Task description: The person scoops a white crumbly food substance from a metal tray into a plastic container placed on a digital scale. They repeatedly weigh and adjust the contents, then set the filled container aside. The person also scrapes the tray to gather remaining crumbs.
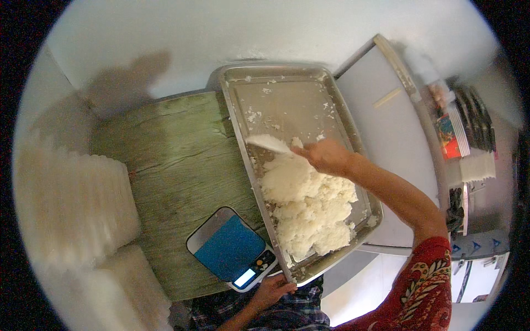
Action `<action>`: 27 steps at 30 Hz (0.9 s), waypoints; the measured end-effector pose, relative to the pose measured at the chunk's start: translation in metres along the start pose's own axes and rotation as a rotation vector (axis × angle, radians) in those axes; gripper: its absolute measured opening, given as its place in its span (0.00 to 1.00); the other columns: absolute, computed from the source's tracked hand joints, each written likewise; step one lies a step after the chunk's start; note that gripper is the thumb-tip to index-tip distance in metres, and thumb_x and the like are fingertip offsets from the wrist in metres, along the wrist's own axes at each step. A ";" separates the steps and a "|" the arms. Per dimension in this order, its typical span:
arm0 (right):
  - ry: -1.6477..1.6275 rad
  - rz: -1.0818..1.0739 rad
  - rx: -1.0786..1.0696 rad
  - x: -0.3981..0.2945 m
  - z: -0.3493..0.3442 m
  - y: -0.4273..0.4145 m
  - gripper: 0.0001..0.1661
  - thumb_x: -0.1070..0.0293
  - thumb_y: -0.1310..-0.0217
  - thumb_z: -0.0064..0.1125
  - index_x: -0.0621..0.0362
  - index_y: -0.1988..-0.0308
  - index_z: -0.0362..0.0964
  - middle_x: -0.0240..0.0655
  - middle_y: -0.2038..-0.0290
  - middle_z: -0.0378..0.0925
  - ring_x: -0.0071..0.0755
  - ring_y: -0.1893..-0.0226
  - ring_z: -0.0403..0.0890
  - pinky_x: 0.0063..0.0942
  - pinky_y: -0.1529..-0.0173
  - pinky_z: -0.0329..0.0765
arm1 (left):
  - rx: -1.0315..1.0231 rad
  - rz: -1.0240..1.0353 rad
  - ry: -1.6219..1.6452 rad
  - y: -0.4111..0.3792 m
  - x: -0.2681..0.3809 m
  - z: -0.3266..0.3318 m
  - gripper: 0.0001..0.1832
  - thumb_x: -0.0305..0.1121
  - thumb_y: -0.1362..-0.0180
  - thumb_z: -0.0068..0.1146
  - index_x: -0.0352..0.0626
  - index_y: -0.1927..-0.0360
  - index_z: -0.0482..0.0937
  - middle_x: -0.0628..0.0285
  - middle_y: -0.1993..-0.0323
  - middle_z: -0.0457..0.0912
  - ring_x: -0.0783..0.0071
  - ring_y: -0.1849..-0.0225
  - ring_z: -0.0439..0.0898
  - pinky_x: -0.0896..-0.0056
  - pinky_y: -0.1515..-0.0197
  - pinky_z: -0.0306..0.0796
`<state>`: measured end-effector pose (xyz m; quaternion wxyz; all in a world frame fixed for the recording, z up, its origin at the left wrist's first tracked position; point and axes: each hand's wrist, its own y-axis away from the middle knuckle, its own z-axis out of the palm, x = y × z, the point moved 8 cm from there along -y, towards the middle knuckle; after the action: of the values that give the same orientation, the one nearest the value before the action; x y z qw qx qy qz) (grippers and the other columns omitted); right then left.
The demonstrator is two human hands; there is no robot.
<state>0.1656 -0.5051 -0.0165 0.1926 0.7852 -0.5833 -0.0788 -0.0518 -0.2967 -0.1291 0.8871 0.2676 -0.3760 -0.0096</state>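
A large metal tray [293, 91] lies before me with a mound of cooked white rice [314, 211] in its near half. Loose grains stick to the bare far half. My right hand [331, 159] is shut on a white rice paddle [267, 142], whose blade points left at the far edge of the mound. My left hand [273, 290] grips the tray's near left corner. Left of the tray, close to that hand, sits a digital kitchen scale [232, 250] with a blue covering on its platform and a lit display.
Wood-grain tabletop [186, 165] lies under the scale and beside the tray. Blurred stacks of translucent white containers [78, 207] stand at left. A white-topped surface [393, 136] adjoins the tray's right side. Packaged goods [453, 132] are beyond it. A wall [269, 33] rises behind the tray.
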 end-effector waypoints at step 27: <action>-0.068 0.405 0.234 0.094 -0.023 -0.084 0.20 0.72 0.53 0.43 0.52 0.56 0.68 0.49 0.73 0.73 0.50 0.72 0.75 0.39 0.67 0.72 | -0.030 -0.113 -0.154 -0.002 -0.014 -0.004 0.11 0.35 0.49 0.52 0.38 0.68 0.75 0.62 0.73 0.78 0.77 0.69 0.76 0.76 0.63 0.69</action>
<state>0.2766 -0.5689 -0.0193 0.0925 0.6660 -0.7402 0.0030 -0.0589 -0.2934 -0.1418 0.8576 0.2736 -0.4271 -0.0858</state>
